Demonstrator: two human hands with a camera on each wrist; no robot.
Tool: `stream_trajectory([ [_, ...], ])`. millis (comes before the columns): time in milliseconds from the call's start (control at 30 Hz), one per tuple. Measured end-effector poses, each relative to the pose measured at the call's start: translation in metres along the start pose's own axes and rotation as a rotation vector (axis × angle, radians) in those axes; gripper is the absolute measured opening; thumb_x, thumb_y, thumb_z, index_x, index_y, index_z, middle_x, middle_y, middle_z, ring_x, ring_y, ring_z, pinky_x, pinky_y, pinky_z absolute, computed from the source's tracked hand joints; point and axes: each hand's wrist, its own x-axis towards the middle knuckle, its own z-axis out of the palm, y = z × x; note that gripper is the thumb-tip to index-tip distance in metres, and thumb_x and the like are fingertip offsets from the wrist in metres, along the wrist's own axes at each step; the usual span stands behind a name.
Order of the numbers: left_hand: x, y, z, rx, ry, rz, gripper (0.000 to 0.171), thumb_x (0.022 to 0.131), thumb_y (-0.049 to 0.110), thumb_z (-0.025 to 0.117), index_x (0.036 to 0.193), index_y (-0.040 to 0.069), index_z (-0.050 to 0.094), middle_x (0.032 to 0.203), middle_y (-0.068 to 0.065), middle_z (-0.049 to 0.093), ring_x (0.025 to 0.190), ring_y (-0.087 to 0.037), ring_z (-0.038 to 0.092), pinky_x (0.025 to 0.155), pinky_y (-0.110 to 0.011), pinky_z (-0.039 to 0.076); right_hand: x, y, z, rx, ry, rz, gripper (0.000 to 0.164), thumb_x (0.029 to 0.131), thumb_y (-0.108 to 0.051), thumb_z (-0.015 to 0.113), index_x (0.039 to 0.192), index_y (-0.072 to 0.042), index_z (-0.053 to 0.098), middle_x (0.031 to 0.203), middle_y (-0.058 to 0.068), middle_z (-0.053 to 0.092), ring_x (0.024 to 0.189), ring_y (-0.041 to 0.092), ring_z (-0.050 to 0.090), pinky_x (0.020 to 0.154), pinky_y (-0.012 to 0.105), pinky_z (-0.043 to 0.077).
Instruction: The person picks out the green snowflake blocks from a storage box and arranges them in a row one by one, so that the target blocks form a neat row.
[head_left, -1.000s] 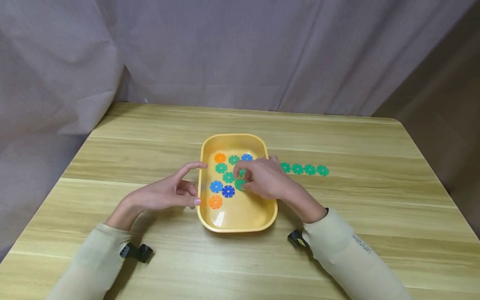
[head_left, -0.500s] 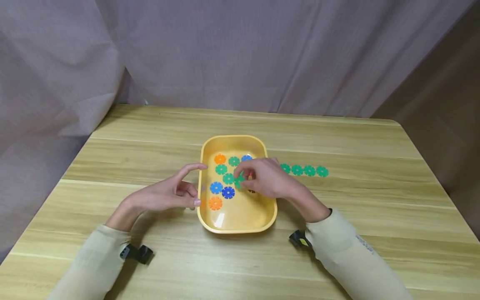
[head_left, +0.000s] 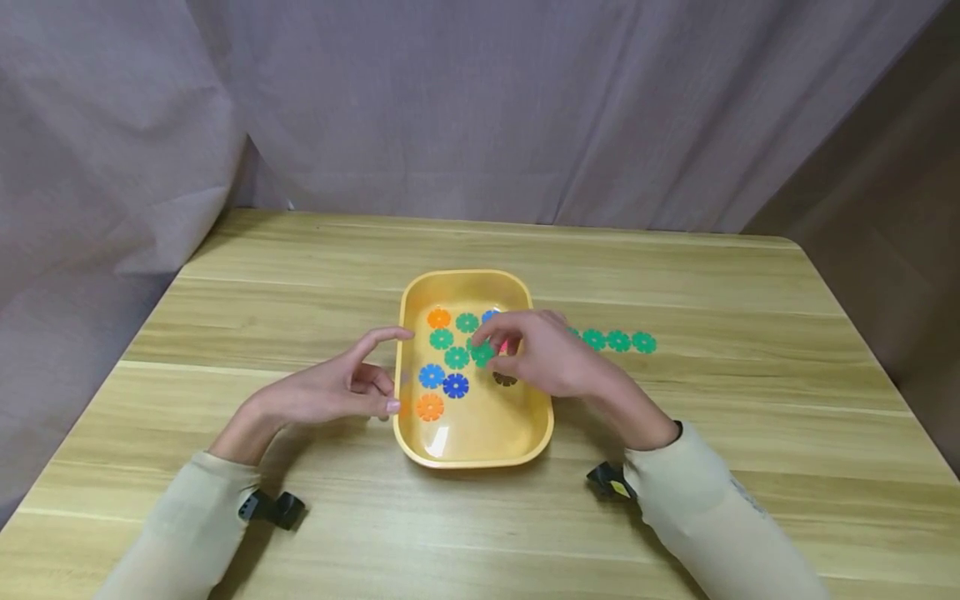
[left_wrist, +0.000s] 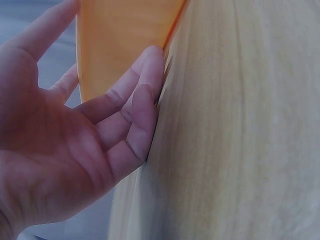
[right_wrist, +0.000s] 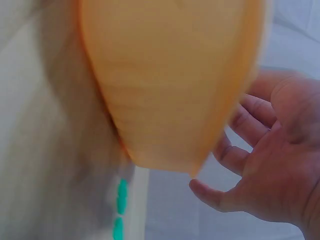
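In the head view, my right hand reaches over the right side of a yellow tray and pinches a green snowflake disc between thumb and forefinger. Another green disc shows partly behind it. My left hand is at the tray's left rim, with the thumb and forefinger spread and touching it. In the left wrist view, the other fingers curl loosely against the outer wall. The right wrist view has the tray wall hiding the right fingertips.
Inside the tray lie orange discs, blue discs, green discs, a brown disc and a pinkish-red piece half under the right hand. A row of green discs lies right of the tray on the wooden table.
My right hand has lifted the green disc slightly and shifted a little right; the brown disc and the pinkish-red piece have come into sight beneath it. The left hand stays in place.
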Motion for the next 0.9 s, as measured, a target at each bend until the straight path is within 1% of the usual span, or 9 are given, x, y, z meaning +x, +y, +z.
stream_trajectory([
  [67, 0.0, 0.0, 0.0, 0.005, -0.003, 0.006, 0.09, 0.099, 0.02, 0.077, 0.165, 0.026, 0.016, 0.108, -0.014, 0.068, 0.094, -0.029, 0.068, 0.084, -0.033, 0.054, -0.003, -0.001, -0.006, 0.031, 0.032, 0.002, 0.028, 0.091, -0.008, 0.082, 0.117, -0.017, 0.078, 0.096, -0.001, 0.074, 0.085, 0.016, 0.063, 0.074, 0.034, 0.05],
  [133, 0.0, 0.0, 0.0, 0.011, -0.003, 0.008, 0.09, 0.099, 0.021, 0.077, 0.165, 0.026, 0.016, 0.108, -0.014, 0.068, 0.094, -0.029, 0.068, 0.083, -0.033, 0.054, -0.006, -0.001, -0.011, 0.067, 0.059, -0.002, 0.028, 0.091, -0.006, 0.081, 0.117, -0.016, 0.078, 0.097, 0.001, 0.074, 0.087, 0.018, 0.062, 0.073, 0.033, 0.05],
  [300, 0.0, 0.0, -0.001, 0.014, 0.004, -0.001, 0.089, 0.099, 0.022, 0.077, 0.164, 0.029, 0.017, 0.109, -0.014, 0.068, 0.093, -0.029, 0.068, 0.083, -0.033, 0.054, -0.012, 0.001, -0.024, 0.125, 0.109, 0.005, 0.027, 0.092, -0.007, 0.08, 0.118, -0.016, 0.078, 0.099, 0.003, 0.075, 0.093, 0.021, 0.062, 0.075, 0.033, 0.049],
  [533, 0.0, -0.001, -0.002, 0.022, 0.003, 0.011, 0.089, 0.099, 0.021, 0.077, 0.164, 0.023, 0.016, 0.107, -0.014, 0.068, 0.092, -0.029, 0.068, 0.082, -0.032, 0.054, -0.02, 0.006, -0.037, 0.175, 0.154, 0.028, 0.029, 0.092, -0.009, 0.08, 0.119, -0.019, 0.077, 0.099, 0.003, 0.074, 0.096, 0.023, 0.061, 0.071, 0.03, 0.048],
  [667, 0.0, -0.001, -0.003, 0.022, 0.004, 0.012, 0.089, 0.099, 0.022, 0.077, 0.164, 0.022, 0.017, 0.106, -0.014, 0.068, 0.092, -0.029, 0.067, 0.082, -0.032, 0.054, -0.025, 0.011, -0.044, 0.189, 0.183, 0.043, 0.028, 0.092, -0.013, 0.082, 0.119, -0.021, 0.078, 0.098, 0.003, 0.075, 0.096, 0.023, 0.06, 0.076, 0.031, 0.047],
  [767, 0.0, -0.001, -0.003, 0.023, 0.004, 0.01, 0.089, 0.099, 0.021, 0.077, 0.165, 0.022, 0.017, 0.107, -0.014, 0.068, 0.093, -0.029, 0.067, 0.083, -0.032, 0.054, -0.029, 0.016, -0.049, 0.216, 0.206, 0.044, 0.029, 0.092, -0.014, 0.082, 0.119, -0.019, 0.078, 0.097, 0.004, 0.075, 0.095, 0.023, 0.06, 0.078, 0.031, 0.046],
  [900, 0.0, 0.0, -0.003, 0.024, 0.002, 0.007, 0.089, 0.099, 0.021, 0.076, 0.165, 0.023, 0.016, 0.107, -0.014, 0.068, 0.093, -0.029, 0.067, 0.082, -0.032, 0.054, -0.035, 0.023, -0.054, 0.234, 0.237, 0.052, 0.029, 0.093, -0.016, 0.082, 0.122, -0.018, 0.076, 0.097, 0.004, 0.071, 0.095, 0.022, 0.062, 0.076, 0.029, 0.048],
])
